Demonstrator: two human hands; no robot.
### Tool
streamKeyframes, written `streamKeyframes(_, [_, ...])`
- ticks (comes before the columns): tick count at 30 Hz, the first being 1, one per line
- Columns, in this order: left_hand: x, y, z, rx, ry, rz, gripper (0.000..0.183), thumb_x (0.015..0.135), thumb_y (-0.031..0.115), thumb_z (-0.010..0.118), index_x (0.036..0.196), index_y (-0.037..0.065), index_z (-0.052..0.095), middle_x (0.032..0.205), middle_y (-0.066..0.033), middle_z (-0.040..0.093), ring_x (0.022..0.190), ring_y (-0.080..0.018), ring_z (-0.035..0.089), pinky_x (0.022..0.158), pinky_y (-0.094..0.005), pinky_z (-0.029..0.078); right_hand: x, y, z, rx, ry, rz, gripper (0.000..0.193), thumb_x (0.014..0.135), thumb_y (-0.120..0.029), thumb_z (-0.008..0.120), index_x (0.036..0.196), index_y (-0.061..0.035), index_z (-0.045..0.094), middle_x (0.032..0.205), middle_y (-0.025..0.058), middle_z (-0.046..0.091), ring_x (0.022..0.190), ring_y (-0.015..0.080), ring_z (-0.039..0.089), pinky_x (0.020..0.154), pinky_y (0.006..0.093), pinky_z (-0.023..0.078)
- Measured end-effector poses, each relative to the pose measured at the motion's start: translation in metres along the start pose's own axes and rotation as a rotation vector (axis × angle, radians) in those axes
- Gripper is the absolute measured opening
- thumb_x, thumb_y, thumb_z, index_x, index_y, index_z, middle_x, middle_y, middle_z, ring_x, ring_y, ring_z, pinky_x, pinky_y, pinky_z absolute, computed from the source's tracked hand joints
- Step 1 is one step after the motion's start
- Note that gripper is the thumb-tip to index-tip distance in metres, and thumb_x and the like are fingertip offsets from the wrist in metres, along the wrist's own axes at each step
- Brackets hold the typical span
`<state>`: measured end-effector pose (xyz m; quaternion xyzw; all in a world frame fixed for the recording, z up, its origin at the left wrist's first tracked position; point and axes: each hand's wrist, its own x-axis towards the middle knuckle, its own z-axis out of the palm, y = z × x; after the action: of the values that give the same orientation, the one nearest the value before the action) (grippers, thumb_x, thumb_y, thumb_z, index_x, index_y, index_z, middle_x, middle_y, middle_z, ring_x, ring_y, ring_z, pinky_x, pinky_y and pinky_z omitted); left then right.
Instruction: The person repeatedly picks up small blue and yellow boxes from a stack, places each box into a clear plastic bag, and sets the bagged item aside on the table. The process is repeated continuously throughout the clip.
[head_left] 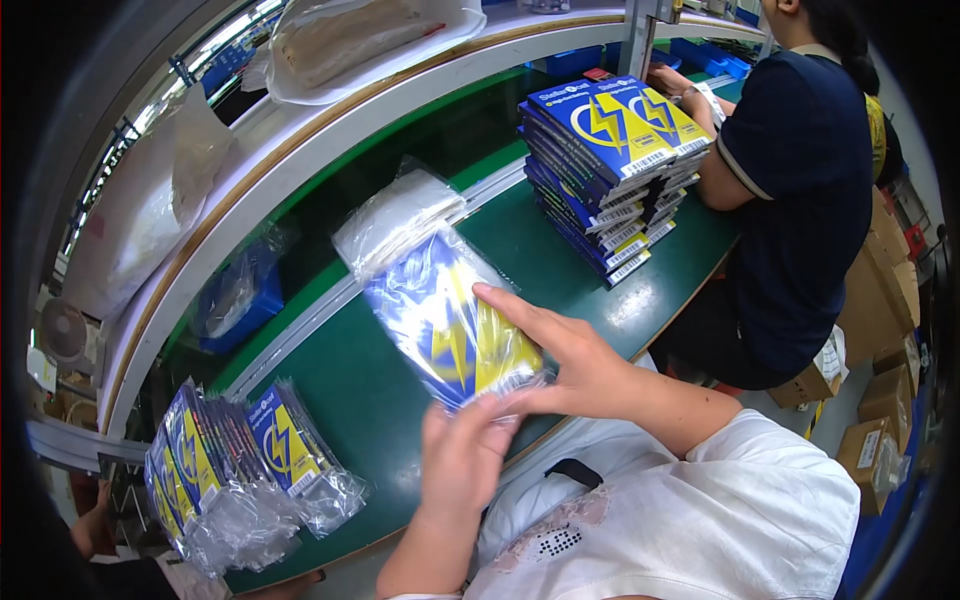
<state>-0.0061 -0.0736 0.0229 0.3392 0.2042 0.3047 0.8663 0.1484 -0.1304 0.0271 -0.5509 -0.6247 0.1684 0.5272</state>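
A blue and yellow flat box (440, 325) with a lightning-bolt print sits inside a clear plastic bag, tilted over the green table. My right hand (565, 355) grips its right side, fingers along the face and thumb toward the near edge. At the near corner, my left hand (465, 450) is closed on the bag's end; some of its fingers are hidden. Just beyond the box lies a pile of empty clear bags (405, 220). To the left stand several bagged boxes (205, 460) in a row, and another bagged box (290, 440) leans beside them.
Tall stacks of unbagged blue and yellow boxes (610, 150) stand at the far right of the table (365, 420). A co-worker (800, 200) in a dark shirt sits beyond them. A blue bin (245, 305) lies behind a metal rail. Cartons (885, 420) stand on the floor at right.
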Motion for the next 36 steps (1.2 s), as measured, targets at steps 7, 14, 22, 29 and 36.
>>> streamKeyframes(7, [-0.003, -0.003, -0.017, 0.062, -0.275, -0.292, 0.052, 0.097, 0.034, 0.045, 0.132, -0.004, 0.040, 0.131, -0.0166, 0.048, 0.124, -0.0259, 0.046, 0.105, -0.0434, 0.035, -0.008, -0.009, -0.006, 0.039, 0.282, -0.328, 0.028, 0.080, 0.010, 0.048, 0.101, -0.0012, 0.062, 0.084, 0.0138, 0.057, 0.070, 0.0249, 0.059, 0.064, 0.0341, 0.049])
streamKeyframes(14, [-0.016, 0.023, -0.036, 0.151, 0.231, -0.056, 0.044, 0.083, 0.008, 0.049, 0.126, -0.001, 0.048, 0.110, -0.0139, 0.061, 0.097, -0.0222, 0.060, 0.088, -0.0343, 0.048, -0.008, -0.017, 0.045, 0.216, -0.331, -0.479, 0.032, 0.083, -0.014, 0.062, 0.114, -0.0056, 0.057, 0.091, 0.0124, 0.056, 0.082, 0.0301, 0.057, 0.071, 0.0392, 0.047])
streamKeyframes(22, [-0.048, 0.073, -0.123, 2.025, 0.687, 0.656, 0.052, 0.085, 0.002, 0.052, 0.136, 0.002, 0.041, 0.138, -0.0206, 0.038, 0.127, -0.0350, 0.039, 0.104, -0.0440, 0.032, -0.003, 0.008, 0.023, 0.133, -0.272, -0.234, 0.032, 0.082, -0.014, 0.065, 0.111, -0.0026, 0.058, 0.084, 0.0118, 0.058, 0.074, 0.0290, 0.059, 0.063, 0.0358, 0.048])
streamKeyframes(29, [-0.052, 0.082, -0.140, 2.283, 0.725, 0.643, 0.044, 0.087, 0.024, 0.061, 0.128, 0.011, 0.054, 0.140, -0.0205, 0.036, 0.131, -0.0395, 0.033, 0.106, -0.0516, 0.027, 0.010, 0.003, -0.007, -0.035, -0.193, -0.200, 0.029, 0.080, -0.002, 0.065, 0.109, 0.0012, 0.062, 0.085, 0.0127, 0.063, 0.076, 0.0231, 0.063, 0.065, 0.0307, 0.050])
streamKeyframes(36, [-0.043, 0.086, -0.118, 2.363, 0.757, 0.544, 0.053, 0.086, 0.030, 0.061, 0.128, -0.002, 0.049, 0.144, -0.0221, 0.030, 0.137, -0.0396, 0.022, 0.110, -0.0519, 0.019, 0.041, -0.025, -0.057, -0.361, 0.132, -0.388, 0.015, 0.079, -0.005, 0.068, 0.093, 0.0022, 0.066, 0.081, 0.0112, 0.065, 0.070, 0.0192, 0.061, 0.061, 0.0279, 0.047])
